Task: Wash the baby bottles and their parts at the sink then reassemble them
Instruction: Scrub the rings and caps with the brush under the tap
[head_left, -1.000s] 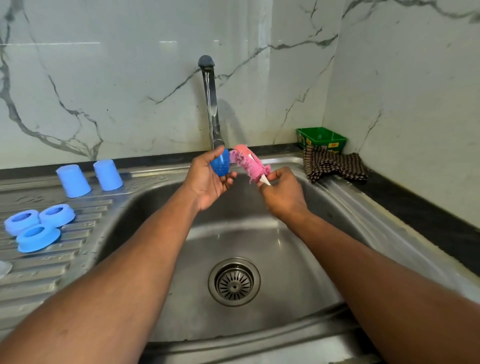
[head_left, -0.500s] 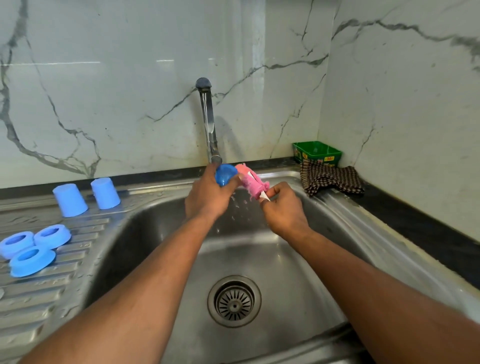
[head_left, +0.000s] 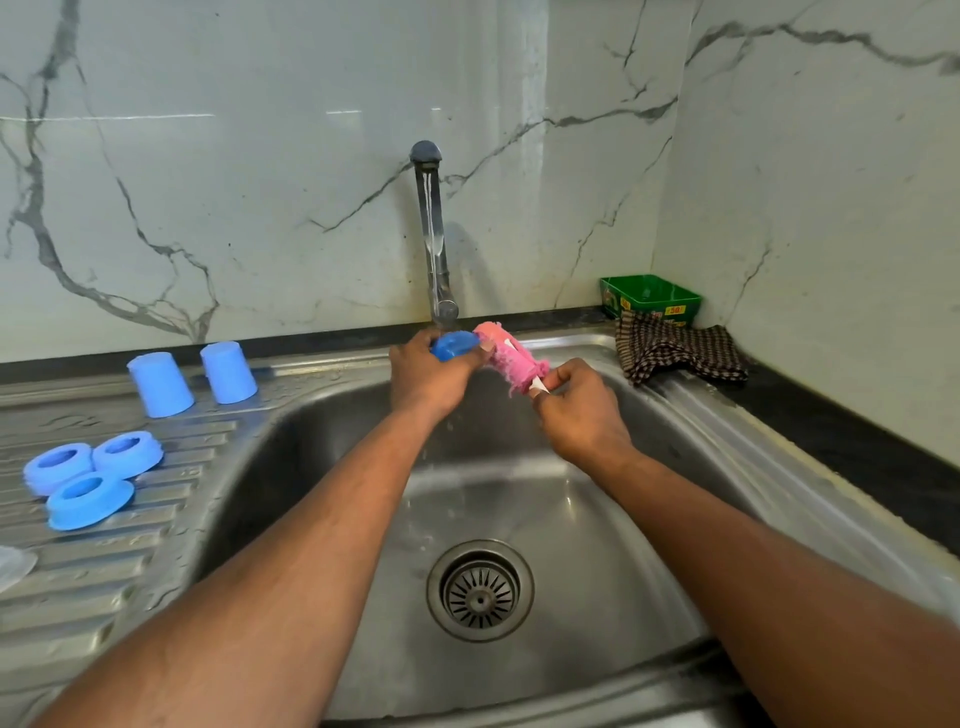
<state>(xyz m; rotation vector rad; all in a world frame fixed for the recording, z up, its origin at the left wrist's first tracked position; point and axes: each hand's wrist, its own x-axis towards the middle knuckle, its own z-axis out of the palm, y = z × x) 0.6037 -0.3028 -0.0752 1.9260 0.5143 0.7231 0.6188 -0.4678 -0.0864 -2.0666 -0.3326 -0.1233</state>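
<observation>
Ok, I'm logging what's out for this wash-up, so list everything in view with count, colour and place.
caps: 2, light blue, upside down on drainboard's far end
collar rings: 3, blue, clustered on drainboard
clear part: 1, transparent, frame's left edge, unidentifiable
blue part: 1, under tap, in left hand
brush: 1, pink, against blue part
tap: 1, steel, running
sink: 1, steel
drain strainer: 1, basin floor
tub: 1, green, right corner
cloth: 1, brown checked, before tub
left hand: grips blue part
right hand: holds brush handle
</observation>
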